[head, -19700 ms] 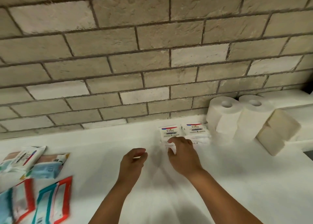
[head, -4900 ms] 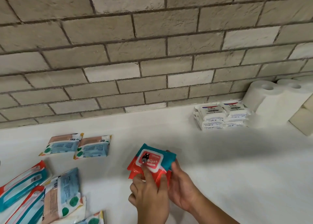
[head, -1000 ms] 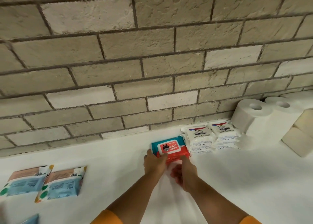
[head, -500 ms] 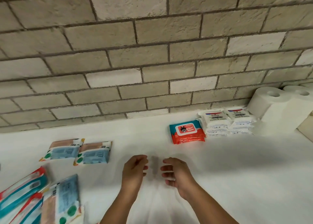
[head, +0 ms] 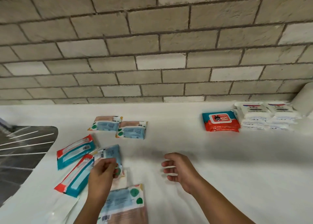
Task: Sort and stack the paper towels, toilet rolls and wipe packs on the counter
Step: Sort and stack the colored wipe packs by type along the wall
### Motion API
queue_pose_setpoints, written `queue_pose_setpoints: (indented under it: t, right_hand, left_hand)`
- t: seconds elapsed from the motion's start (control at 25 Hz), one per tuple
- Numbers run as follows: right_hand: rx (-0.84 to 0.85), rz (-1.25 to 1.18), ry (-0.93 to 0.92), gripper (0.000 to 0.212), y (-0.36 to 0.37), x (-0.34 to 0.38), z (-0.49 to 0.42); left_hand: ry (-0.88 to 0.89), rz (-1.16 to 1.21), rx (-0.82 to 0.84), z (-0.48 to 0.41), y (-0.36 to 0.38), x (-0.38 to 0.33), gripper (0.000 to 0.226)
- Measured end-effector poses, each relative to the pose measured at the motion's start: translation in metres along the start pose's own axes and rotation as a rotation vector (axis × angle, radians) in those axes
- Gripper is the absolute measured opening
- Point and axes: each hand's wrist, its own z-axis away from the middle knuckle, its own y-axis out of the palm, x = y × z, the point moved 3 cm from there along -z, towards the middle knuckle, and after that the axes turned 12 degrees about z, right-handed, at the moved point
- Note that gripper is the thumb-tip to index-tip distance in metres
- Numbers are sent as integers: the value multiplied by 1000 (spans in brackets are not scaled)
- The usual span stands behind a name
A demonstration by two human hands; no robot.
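Observation:
My left hand (head: 101,174) curls its fingers round the near end of a light-blue wipe pack with green dots (head: 111,153) at the counter's front left. My right hand (head: 179,169) hovers over the white counter (head: 220,164), fingers loosely curled and holding nothing. A stack of red-and-teal wipe packs (head: 220,123) sits at the back right, touching two stacks of white Dove packs (head: 264,117). A white roll (head: 303,103) shows at the right edge. Two red-and-teal packs (head: 74,149) (head: 76,178) lie face down left of my left hand.
Two blue-and-pink packs (head: 105,123) (head: 132,130) lie side by side further back. Another such pack (head: 125,201) lies near the front edge under my left forearm. A steel sink drainer (head: 22,149) fills the far left. A brick wall (head: 152,54) backs the counter.
My view has swung left. My left hand has moved left and taken hold of the dotted blue pack. My right hand stays open over the counter.

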Motion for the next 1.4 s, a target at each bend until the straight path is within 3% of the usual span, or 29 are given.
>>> queue_pose_setpoints:
  t: [0.08, 0.16, 0.24, 0.32, 0.44, 0.56, 0.84, 1.04, 1.12, 1.24, 1.4]
  right_hand:
    - [22, 27, -8, 22, 13, -1, 1]
    - [40, 46, -9, 21, 23, -5, 2]
    - [54, 55, -1, 20, 32, -9, 3]
    - [61, 58, 12, 20, 38, -15, 3]
    - [78, 47, 30, 21, 45, -22, 3]
    - [97, 28, 53, 23, 48, -27, 3]
    - [103, 18, 51, 21, 39, -21, -1]
    - [149, 9, 42, 24, 39, -10, -2]
    - [178, 1, 35, 22, 42, -3, -2]
    - [247, 30, 14, 23, 52, 3, -1]
    - [365, 76, -8, 50, 69, 3, -4]
  left_hand:
    - [20, -100, -88, -12, -34, 1, 11]
    - [51, -354, -153, -32, -64, 5, 8]
    - [-3, -706, -159, -60, -92, 17, 44]
    - [-137, -986, -43, -83, -109, 34, 80]
    - [-233, -1149, 108, -96, -110, 52, 99]
    - [-191, -1159, 53, -96, -107, 50, 100]
    - [-178, -995, -91, -80, -116, 38, 101]
    - [-148, -812, -284, -43, -116, 16, 93]
    - [-96, -486, -259, -17, -97, 1, 82]
    - [-219, 99, -99, 22, -55, -15, 73]
    - [-333, 616, 173, 47, 3, -25, 44]
